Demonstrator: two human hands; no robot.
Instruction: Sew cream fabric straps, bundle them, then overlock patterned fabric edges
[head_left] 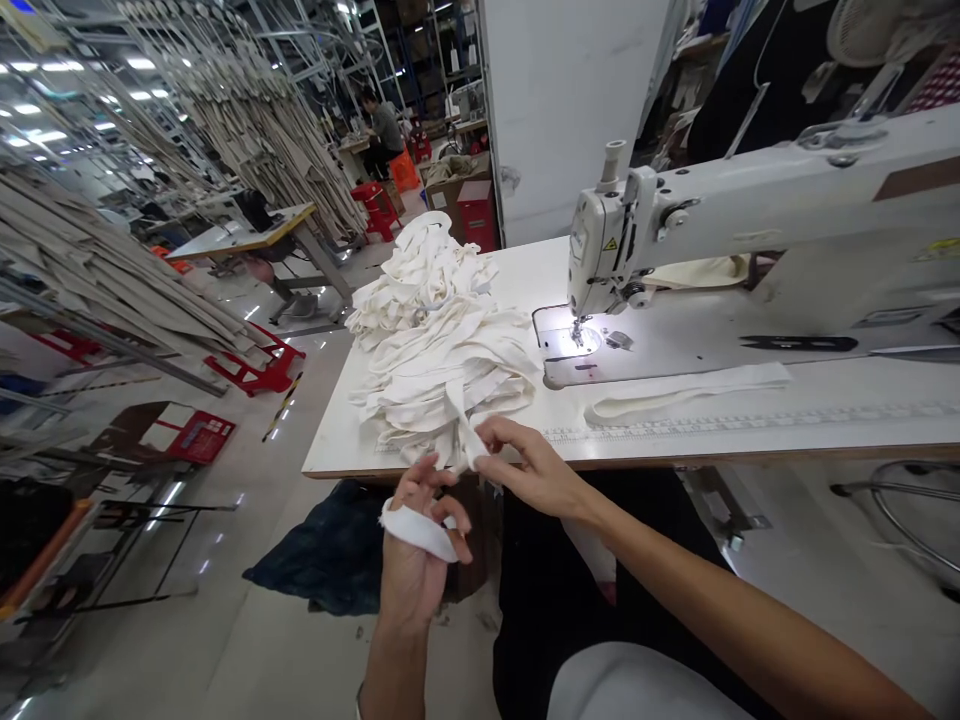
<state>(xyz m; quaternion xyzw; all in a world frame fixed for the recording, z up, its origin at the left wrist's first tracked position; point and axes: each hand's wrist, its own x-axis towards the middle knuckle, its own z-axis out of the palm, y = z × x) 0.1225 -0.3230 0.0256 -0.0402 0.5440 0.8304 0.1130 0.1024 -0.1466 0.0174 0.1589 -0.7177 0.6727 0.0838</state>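
My left hand [416, 585] is palm up just off the table's front edge, with a white fabric strip [420, 530] lying across the palm and held under its curled fingers. Between thumb and fingers, my right hand [536, 470] pinches another white strip [465, 435] that runs down from the pile. The pile of white fabric strips [450, 350] is heaped on the left end of the white sewing table [334, 440]. Whether the two strips join is hidden near the fingertips.
A sewing machine [690, 220] with its needle area lit stands on the right. In front of it lie a folded cream strip [682, 395], a ruler scale [750, 418] along the edge and black thread snips [799, 343]. Dark blue cloth [322, 550] hangs below left. A seated person [386, 130] works far back.
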